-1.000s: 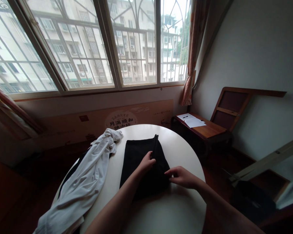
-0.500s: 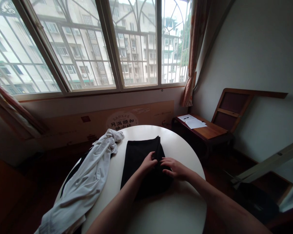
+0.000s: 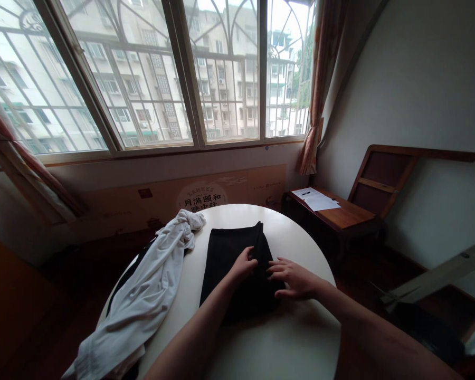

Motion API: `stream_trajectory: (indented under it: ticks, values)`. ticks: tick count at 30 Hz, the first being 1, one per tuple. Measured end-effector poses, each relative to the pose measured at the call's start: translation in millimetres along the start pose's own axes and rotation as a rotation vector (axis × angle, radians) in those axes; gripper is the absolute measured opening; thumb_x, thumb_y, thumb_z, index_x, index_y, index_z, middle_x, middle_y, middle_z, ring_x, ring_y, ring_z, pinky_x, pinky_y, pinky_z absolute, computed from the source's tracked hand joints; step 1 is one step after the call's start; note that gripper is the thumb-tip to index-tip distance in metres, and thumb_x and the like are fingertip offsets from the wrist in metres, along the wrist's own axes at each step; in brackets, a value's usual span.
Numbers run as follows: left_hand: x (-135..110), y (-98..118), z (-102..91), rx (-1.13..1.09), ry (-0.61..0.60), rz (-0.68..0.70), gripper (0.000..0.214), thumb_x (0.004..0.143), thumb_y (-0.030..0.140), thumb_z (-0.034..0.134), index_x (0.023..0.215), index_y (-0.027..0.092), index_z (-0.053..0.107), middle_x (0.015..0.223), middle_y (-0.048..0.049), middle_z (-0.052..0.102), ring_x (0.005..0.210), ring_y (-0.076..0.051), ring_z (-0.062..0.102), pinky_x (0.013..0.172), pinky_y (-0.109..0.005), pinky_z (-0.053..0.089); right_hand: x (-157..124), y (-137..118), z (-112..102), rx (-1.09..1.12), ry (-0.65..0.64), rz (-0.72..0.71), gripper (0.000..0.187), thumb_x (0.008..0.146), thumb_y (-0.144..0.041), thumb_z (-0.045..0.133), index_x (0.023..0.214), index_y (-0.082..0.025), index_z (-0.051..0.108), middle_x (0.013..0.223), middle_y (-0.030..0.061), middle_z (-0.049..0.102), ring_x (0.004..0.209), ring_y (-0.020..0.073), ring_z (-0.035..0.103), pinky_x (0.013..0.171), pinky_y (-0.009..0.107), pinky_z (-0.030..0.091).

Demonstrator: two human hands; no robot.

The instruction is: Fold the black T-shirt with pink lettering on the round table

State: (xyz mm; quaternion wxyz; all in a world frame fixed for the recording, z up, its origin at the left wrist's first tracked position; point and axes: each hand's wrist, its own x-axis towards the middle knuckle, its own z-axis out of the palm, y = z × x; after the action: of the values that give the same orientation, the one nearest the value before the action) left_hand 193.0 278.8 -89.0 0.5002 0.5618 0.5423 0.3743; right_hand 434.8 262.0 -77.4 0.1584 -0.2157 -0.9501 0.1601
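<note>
A folded black garment lies on the round white table; its exact kind cannot be made out. My left hand is on its middle, with thumb and fingers closed on a raised fold of the dark fabric. At the garment's right edge, my right hand has its fingers spread, the fingertips over or lightly on the cloth. My left forearm hides the near left part of the garment.
A crumpled white garment drapes over the table's left side, with dark cloth beneath it. Papers and a pen rest on a low wooden table at the right. Barred windows and curtains stand beyond.
My right hand has shifted slightly right, away from my left hand, and its fingers have spread. The left hand stays on the fold. The whole view has turned a little left.
</note>
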Motion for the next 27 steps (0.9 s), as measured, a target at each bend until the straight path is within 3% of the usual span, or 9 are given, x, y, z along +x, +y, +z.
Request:
stream_trajectory:
  ticks: [4,7,10,13,17,20,24,27]
  values:
    - [-4,4,-0.3,0.014,-0.001,0.004,0.069,0.077,0.017,0.063,0.142,0.013,0.042,0.087,-0.001,0.059,0.06,-0.01,0.055,0.05,-0.02,0.046,-3,-5,13,-0.061,0.104,-0.118,0.059,0.079,-0.054,0.076,0.124,-0.017,0.068,0.14,0.0168,0.061,0.137,0.0366,0.049,0.121,0.058,0.024]
    - [-8,9,-0.2,0.032,-0.019,0.021,0.061,0.084,0.031,0.064,0.141,0.018,0.047,0.093,-0.0034,0.062,0.07,-0.013,0.061,0.056,-0.021,0.051,-2,-11,24,0.015,0.192,-0.137,0.047,0.078,-0.044,0.078,0.116,-0.018,0.069,0.129,0.0154,0.067,0.12,0.0313,0.061,0.111,0.051,0.041]
    - [-10,12,0.6,0.08,-0.045,0.03,0.053,0.097,0.048,0.042,0.139,0.018,0.05,0.099,-0.0073,0.066,0.079,-0.016,0.066,0.063,-0.025,0.055,-3,-17,31,0.125,0.288,-0.086,0.016,0.081,-0.035,0.077,0.086,-0.021,0.071,0.101,0.0081,0.073,0.103,0.0256,0.064,0.095,0.041,0.049]
    - [-12,13,2.7,0.205,-0.051,0.05,0.053,0.1,0.045,0.026,0.134,0.015,0.054,0.103,-0.0106,0.069,0.087,-0.02,0.069,0.068,-0.03,0.057,-10,-23,35,0.117,0.379,-0.015,0.014,0.078,-0.03,0.078,0.073,-0.022,0.068,0.095,0.0061,0.072,0.104,0.0274,0.06,0.096,0.044,0.045]
    - [-19,16,11.7,0.483,-0.007,0.14,0.041,0.092,0.031,0.049,0.129,0.018,0.062,0.119,-0.0102,0.069,0.108,-0.024,0.065,0.093,-0.035,0.053,-19,-32,35,0.207,0.426,0.101,0.021,0.078,-0.03,0.076,0.065,-0.02,0.063,0.095,0.0078,0.072,0.092,0.0261,0.059,0.085,0.041,0.047]
    - [-26,21,24.3,0.711,0.015,0.187,0.042,0.088,0.029,0.058,0.128,0.02,0.065,0.126,-0.0113,0.066,0.121,-0.029,0.058,0.107,-0.041,0.044,-21,-37,31,0.469,0.281,0.211,0.017,0.083,-0.03,0.069,0.072,-0.018,0.066,0.082,0.0049,0.07,0.076,0.0205,0.06,0.071,0.032,0.047]
    - [-21,29,37.1,0.919,0.06,0.185,0.045,0.093,0.039,0.051,0.128,0.015,0.066,0.128,-0.02,0.063,0.129,-0.038,0.051,0.109,-0.054,0.038,-23,-40,25,0.745,0.195,0.485,0.015,0.087,-0.03,0.062,0.091,-0.017,0.068,0.082,0.0027,0.069,0.07,0.0169,0.06,0.061,0.026,0.045]
    - [-7,29,34.9,1.087,0.078,0.22,0.06,0.096,0.05,0.045,0.142,0.014,0.056,0.148,-0.0237,0.05,0.143,-0.042,0.036,0.115,-0.062,0.026,-28,-39,25,0.994,0.142,0.747,0.039,0.086,-0.031,0.061,0.123,-0.019,0.058,0.08,-0.0005,0.066,0.053,0.0111,0.055,0.046,0.022,0.039]
